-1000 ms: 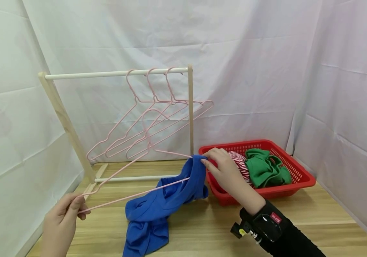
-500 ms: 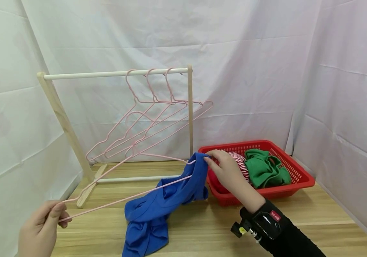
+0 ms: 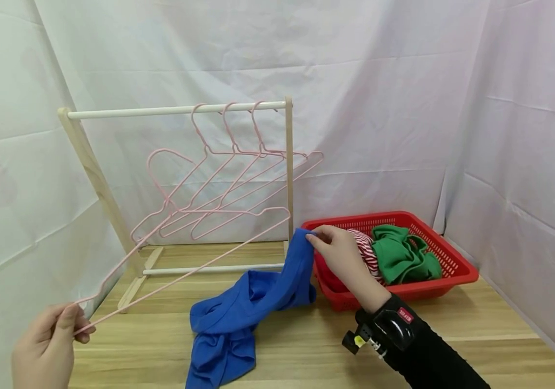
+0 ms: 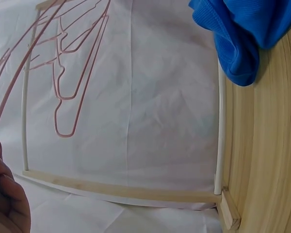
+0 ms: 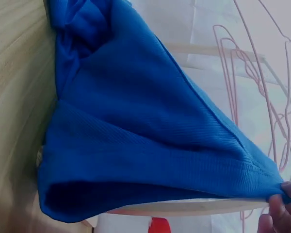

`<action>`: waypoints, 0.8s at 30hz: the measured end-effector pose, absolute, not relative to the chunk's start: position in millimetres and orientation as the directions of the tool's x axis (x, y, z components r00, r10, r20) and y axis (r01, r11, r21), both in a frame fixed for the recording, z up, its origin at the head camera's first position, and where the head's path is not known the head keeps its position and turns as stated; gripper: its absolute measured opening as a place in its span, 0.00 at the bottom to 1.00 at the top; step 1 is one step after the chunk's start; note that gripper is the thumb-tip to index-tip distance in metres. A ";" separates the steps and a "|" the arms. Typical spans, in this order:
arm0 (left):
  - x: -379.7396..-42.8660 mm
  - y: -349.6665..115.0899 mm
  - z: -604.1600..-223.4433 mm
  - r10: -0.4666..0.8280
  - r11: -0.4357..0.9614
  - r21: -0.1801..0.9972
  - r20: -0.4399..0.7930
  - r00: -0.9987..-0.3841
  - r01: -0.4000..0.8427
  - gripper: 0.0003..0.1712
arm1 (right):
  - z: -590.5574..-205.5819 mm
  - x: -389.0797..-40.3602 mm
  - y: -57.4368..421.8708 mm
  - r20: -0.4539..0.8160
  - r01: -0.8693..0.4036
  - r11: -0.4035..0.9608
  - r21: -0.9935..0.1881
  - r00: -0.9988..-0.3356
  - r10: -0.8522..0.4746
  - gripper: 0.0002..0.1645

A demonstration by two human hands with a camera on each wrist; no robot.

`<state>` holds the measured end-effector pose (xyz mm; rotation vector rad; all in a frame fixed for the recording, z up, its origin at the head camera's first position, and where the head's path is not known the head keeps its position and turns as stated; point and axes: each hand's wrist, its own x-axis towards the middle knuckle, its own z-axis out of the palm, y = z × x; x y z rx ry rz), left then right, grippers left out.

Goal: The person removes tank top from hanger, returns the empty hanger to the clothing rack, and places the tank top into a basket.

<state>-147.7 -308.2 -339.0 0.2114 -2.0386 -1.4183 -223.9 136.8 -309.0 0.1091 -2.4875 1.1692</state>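
Observation:
My left hand (image 3: pixel 48 343) pinches one end of a pink wire hanger (image 3: pixel 167 205), whose hook points up and whose far end hangs in the air by the rack's right post. In the left wrist view, part of that hand (image 4: pixel 7 194) shows at the lower left edge. My right hand (image 3: pixel 340 256) pinches the edge of a blue garment (image 3: pixel 253 308) and lifts that corner; the rest lies crumpled on the table. Up close in the right wrist view, the blue cloth (image 5: pixel 136 97) has a ribbed band with an opening, stretched toward my fingertips (image 5: pixel 276 206). Hanger and garment are apart.
Behind stands a wooden rack (image 3: pixel 288 173) with a white top rail (image 3: pixel 131 113) carrying three pink hangers (image 3: pixel 228 127). At right, a red basket (image 3: pixel 457 270) holds a green cloth (image 3: pixel 403 256) and a red-and-white striped one (image 3: pixel 366 248). White curtains surround the wooden table (image 3: pixel 316 356).
My left hand has moved left and slightly down, drawing the hanger's far end out of the blue garment. My right hand still holds the garment's edge in nearly the same place.

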 end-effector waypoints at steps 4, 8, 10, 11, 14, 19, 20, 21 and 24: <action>-150.0 -303.1 -338.4 -0.464 0.392 0.879 0.445 -0.766 0.273 0.11 | -314.6 -226.3 130.5 0.309 -0.208 0.641 -0.739 -0.950 0.049 0.11; -151.3 -299.4 -337.9 -0.447 0.414 0.861 0.475 -0.758 0.295 0.11 | -321.4 -224.8 125.5 0.257 -0.212 0.694 -0.688 -0.966 -0.039 0.13; -152.9 -297.8 -337.0 -0.447 0.416 0.859 0.478 -0.756 0.298 0.11 | -323.2 -223.0 123.6 0.242 -0.219 0.715 -0.664 -0.968 -0.071 0.13; -153.8 -296.9 -336.4 -0.448 0.413 0.860 0.478 -0.756 0.298 0.11 | -323.3 -221.7 122.9 0.238 -0.222 0.719 -0.659 -0.968 -0.080 0.13; -157.2 -293.8 -334.1 -0.460 0.408 0.865 0.471 -0.752 0.292 0.11 | -321.7 -216.3 122.0 0.258 -0.252 0.727 -0.639 -0.960 -0.106 0.13; -162.5 -294.1 -329.6 -0.480 0.413 0.862 0.480 -0.735 0.293 0.13 | -318.3 -201.4 124.2 0.316 -0.314 0.728 -0.610 -0.938 -0.140 0.16; -163.7 -295.1 -328.6 -0.476 0.423 0.853 0.497 -0.726 0.306 0.13 | -318.5 -198.1 125.3 0.331 -0.325 0.735 -0.595 -0.932 -0.144 0.17; -165.0 -296.3 -327.7 -0.475 0.428 0.845 0.513 -0.715 0.322 0.13 | -318.7 -194.4 126.5 0.347 -0.333 0.743 -0.581 -0.927 -0.145 0.17; -167.9 -300.5 -326.5 -0.478 0.458 0.812 0.567 -0.671 0.361 0.12 | -321.4 -186.6 131.3 0.395 -0.361 0.775 -0.518 -0.905 -0.157 0.17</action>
